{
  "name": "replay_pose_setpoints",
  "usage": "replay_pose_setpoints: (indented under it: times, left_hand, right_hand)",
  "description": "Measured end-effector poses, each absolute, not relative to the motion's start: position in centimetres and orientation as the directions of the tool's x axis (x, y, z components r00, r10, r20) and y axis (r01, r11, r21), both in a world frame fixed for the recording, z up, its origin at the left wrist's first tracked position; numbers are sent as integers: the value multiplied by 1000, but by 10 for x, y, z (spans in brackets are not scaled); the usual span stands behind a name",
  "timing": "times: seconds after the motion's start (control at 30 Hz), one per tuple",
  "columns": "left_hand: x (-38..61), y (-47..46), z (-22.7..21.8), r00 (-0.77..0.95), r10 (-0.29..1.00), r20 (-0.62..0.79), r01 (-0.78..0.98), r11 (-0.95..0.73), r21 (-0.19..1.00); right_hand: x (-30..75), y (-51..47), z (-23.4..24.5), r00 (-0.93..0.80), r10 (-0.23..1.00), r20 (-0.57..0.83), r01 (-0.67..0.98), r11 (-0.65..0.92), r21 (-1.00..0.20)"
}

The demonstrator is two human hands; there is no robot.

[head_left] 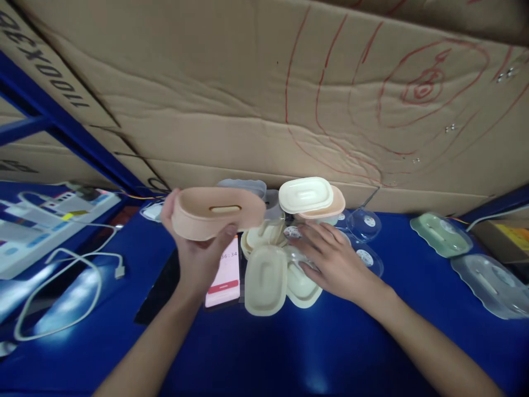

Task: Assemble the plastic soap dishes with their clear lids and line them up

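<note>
Lifted over the blue table, a peach oval plastic soap box part (pixel 219 207) with a slot in its face is gripped by my left hand (pixel 198 251), thumb on its front side. My right hand (pixel 330 256) has its fingers stretched apart over the pile, close to a clear lid with a sticker (pixel 293 232); whether it touches is unclear. Below the fingers lies a cream oval tray (pixel 305 286), partly covered. Beside it rests another cream oval tray (pixel 265 284). Behind the hands, a white oval lid (pixel 306 194) sits on a peach piece (pixel 336 204).
A lit phone (pixel 223 275) lies left of the trays. White cables (pixel 97 275) and a power strip (pixel 61 226) occupy the far left. At right are a green dish (pixel 440 234) and a clear wavy-edged dish (pixel 491 284). A cardboard wall (pixel 206 110) closes off the back.
</note>
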State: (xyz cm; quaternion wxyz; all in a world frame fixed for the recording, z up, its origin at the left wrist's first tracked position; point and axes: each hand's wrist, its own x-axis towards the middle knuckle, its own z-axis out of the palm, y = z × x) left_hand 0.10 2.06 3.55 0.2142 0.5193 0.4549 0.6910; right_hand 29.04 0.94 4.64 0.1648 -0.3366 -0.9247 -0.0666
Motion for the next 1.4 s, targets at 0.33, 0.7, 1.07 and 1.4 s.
replay_pose_setpoints:
  times: [0.33, 0.7, 1.07, 1.4]
  left_hand:
    - [27, 6, 19, -188, 837, 514, 263, -461, 847]
    - [34, -10, 32, 119, 858, 500, 58, -508, 859]
    - [8, 25, 21, -385, 818, 427, 91, -427, 900]
    - [20, 14, 16, -187, 820, 541, 51, -542, 839]
  right_hand:
    - [286, 1, 63, -563, 551, 616, 575, 796, -187]
    - [275, 4, 87, -529, 549, 648, 207, 823, -529]
    - [267, 92, 93, -591, 665, 456, 704, 701, -111]
    - [238, 48, 95, -694, 448, 563, 346, 894, -284]
